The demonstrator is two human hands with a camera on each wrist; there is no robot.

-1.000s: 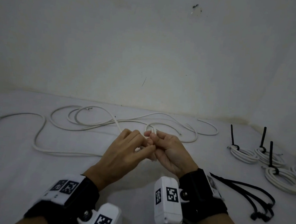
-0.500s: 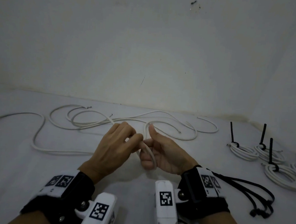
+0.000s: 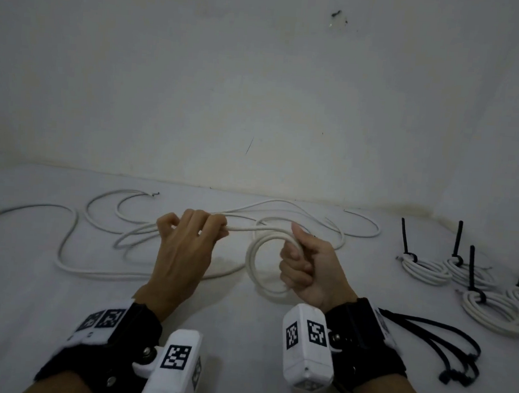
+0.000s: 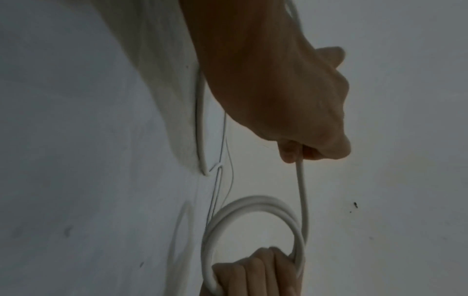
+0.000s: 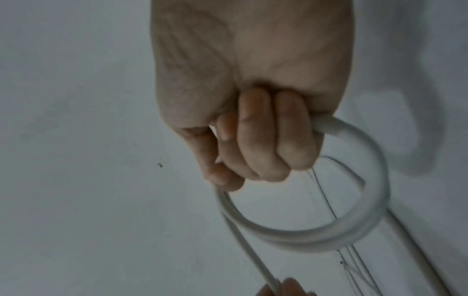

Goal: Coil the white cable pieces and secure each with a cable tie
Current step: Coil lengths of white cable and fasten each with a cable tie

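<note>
White sheet underneath, the right hand (image 3: 305,268) gripped a started coil (image 3: 264,265) while the left hand (image 3: 187,246) pinched the cable (image 3: 243,228), needing another wrap.

Loose cable pieces (image 3: 101,246) sprawl toward the surface's (image 3: 14,302) far-left part; tied coils (image 3: 425,269) cluster at the right edge, spare cable ties (image 3: 444,347) nearer the front.

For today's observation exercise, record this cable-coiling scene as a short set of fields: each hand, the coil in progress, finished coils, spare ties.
left hand: pinches the running white cable
right hand: grips the coil in progress
coil in progress: about two loops, no tie on it
finished coils: four, at the right, each with a black tie
spare cable ties: black bunch beside the right wrist
loose cables: spread on the white surface
</note>
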